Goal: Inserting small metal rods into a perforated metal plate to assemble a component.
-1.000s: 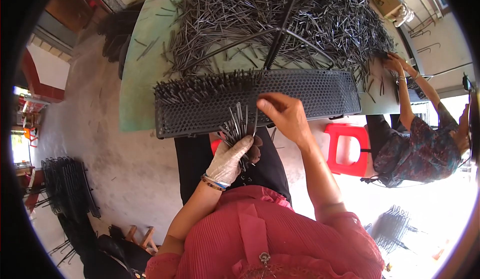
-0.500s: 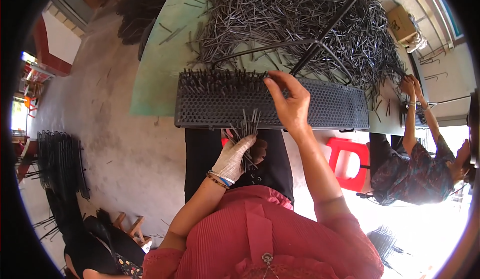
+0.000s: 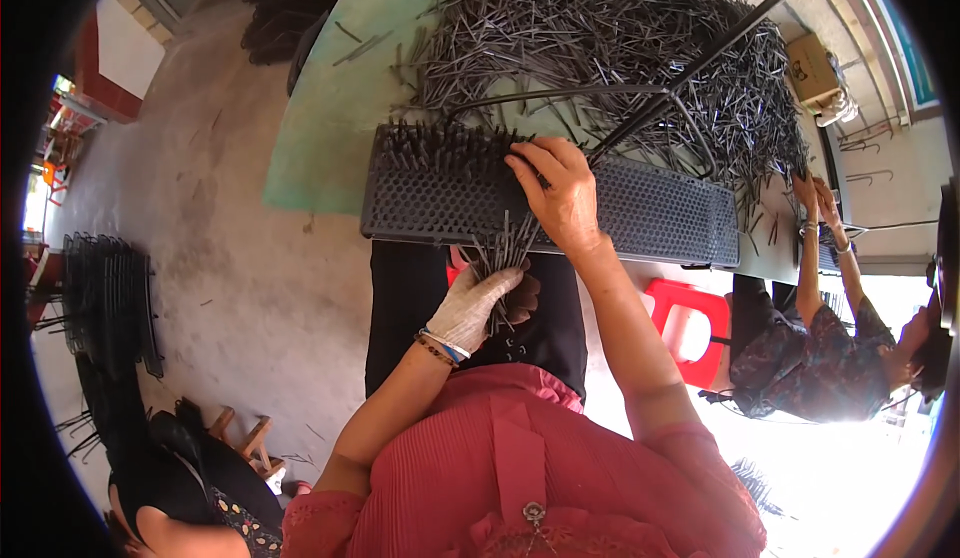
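My left hand (image 3: 472,304), in a pale glove with dark fingertips, is closed around a bundle of thin black rods (image 3: 508,240). It is held upright just in front of a long black perforated tray (image 3: 660,210). Many short black rods (image 3: 430,150) stand upright in the holes at the tray's left end. Over the right edge of that standing group is my bare right hand (image 3: 562,190), thumb and fingers pinched together. Whatever lies between its fingertips is too small and hidden to make out.
Behind the tray, a large heap of loose black rods (image 3: 600,28) covers the green tabletop (image 3: 325,148). A black metal frame (image 3: 690,68) slants above it. A co-worker's hands (image 3: 815,198) reach in at the right, near a red stool (image 3: 690,303). Another person (image 3: 180,478) sits lower left.
My right hand has shifted left along the tray, its fingers drawing closer to the standing rods. My left hand keeps its bundle. The whole view has tilted slightly.
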`<state>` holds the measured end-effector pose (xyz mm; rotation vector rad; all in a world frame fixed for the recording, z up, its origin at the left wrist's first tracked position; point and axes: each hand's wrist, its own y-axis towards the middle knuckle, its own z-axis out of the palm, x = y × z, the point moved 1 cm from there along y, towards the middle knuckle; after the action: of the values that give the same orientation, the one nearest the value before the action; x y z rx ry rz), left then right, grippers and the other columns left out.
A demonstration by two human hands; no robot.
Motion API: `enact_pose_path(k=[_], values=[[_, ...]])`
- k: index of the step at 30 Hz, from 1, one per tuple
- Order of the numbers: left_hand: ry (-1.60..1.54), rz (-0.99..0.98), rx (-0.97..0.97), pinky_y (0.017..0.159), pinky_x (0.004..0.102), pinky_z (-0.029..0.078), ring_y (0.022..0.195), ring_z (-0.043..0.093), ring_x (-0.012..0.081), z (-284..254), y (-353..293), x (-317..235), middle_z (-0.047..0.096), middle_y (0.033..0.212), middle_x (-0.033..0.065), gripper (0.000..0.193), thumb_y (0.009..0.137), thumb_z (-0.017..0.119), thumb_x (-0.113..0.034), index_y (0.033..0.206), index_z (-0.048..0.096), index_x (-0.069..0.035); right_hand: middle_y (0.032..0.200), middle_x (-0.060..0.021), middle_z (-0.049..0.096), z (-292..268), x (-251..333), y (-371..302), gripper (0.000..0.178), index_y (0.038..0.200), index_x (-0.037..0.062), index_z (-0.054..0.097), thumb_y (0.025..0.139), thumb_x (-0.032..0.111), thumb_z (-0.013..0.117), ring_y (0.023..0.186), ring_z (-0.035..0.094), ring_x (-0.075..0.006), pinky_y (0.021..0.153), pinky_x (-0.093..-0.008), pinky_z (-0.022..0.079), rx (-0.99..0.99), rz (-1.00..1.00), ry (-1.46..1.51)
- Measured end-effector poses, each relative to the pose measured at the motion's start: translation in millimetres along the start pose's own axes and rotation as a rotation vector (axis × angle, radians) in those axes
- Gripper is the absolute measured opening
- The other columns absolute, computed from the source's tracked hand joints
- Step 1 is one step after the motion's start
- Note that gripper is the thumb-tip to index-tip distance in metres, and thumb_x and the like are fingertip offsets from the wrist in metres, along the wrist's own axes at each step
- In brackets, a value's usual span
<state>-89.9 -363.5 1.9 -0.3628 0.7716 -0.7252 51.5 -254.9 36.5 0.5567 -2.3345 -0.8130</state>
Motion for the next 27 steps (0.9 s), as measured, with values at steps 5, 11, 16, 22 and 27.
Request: enact_pose_path(k=[5, 11, 16, 22, 27], values=[[0.041, 0.0, 0.01, 0.056, 0.0268, 0.052, 0.068, 0.066, 0.0161, -1.1, 0.7, -1.1, 0.068, 0.086, 0.0088, 0.021, 0.095, 0.06, -0.019, 0.108, 0.06, -0.003, 0.093, -0.0115, 0.063, -10.4, 5.2, -1.0, 0.016, 0.096, 0.0005, 0.071, 0.081, 0.008, 0.074, 0.082, 0.062, -0.0265, 0.074, -0.0347, 0.05, -0.019, 0.0, -0.031], [-0.01, 0.158, 0.069, 0.053, 0.0264, 0.049, 0.064, 0.062, 0.0142, -0.3, -3.8, -2.3, 0.068, 0.088, 0.0105, 0.023, 0.098, 0.056, -0.018, 0.115, 0.059, -0.003, 0.093, -0.0065, 0.065, -44.6, 21.3, -21.3, 0.021, 0.099, -0.004, 0.07, 0.09, 0.015, 0.07, 0.079, 0.061, -0.0106, 0.071, -0.0237, 0.048, 0.316, 0.643, 0.458], [0.068, 0.151, 0.037, 0.053, 0.0263, 0.048, 0.064, 0.061, 0.0134, 6.0, 2.0, 0.6, 0.068, 0.09, 0.0107, 0.026, 0.096, 0.059, -0.02, 0.115, 0.058, -0.003, 0.076, -0.0016, 0.067, -38.6, 8.2, -45.1, 0.019, 0.095, -0.0031, 0.071, 0.09, 0.016, 0.07, 0.071, 0.057, -0.0051, 0.063, -0.0203, 0.044, 0.413, 0.923, 0.696], [0.079, 0.114, 0.019, 0.055, 0.0258, 0.048, 0.064, 0.06, 0.0126, 5.3, -0.6, 1.1, 0.068, 0.093, 0.0112, 0.028, 0.096, 0.06, -0.022, 0.117, 0.058, -0.003, 0.079, -0.0029, 0.069, -46.7, 4.4, -32.9, 0.021, 0.094, -0.0038, 0.071, 0.09, 0.017, 0.069, 0.068, 0.059, -0.0057, 0.06, -0.0214, 0.047, 0.217, 0.934, 0.764], [0.057, 0.093, 0.01, 0.054, 0.0261, 0.048, 0.062, 0.06, 0.0132, 4.1, 3.3, 4.4, 0.068, 0.092, 0.0112, 0.027, 0.095, 0.06, -0.02, 0.115, 0.058, -0.002, 0.087, -0.0048, 0.07, -47.2, -6.8, -10.5, 0.025, 0.103, -0.0048, 0.067, 0.089, 0.015, 0.071, 0.078, 0.063, -0.0069, 0.066, -0.0214, 0.05, -0.024, 0.85, 0.757]])
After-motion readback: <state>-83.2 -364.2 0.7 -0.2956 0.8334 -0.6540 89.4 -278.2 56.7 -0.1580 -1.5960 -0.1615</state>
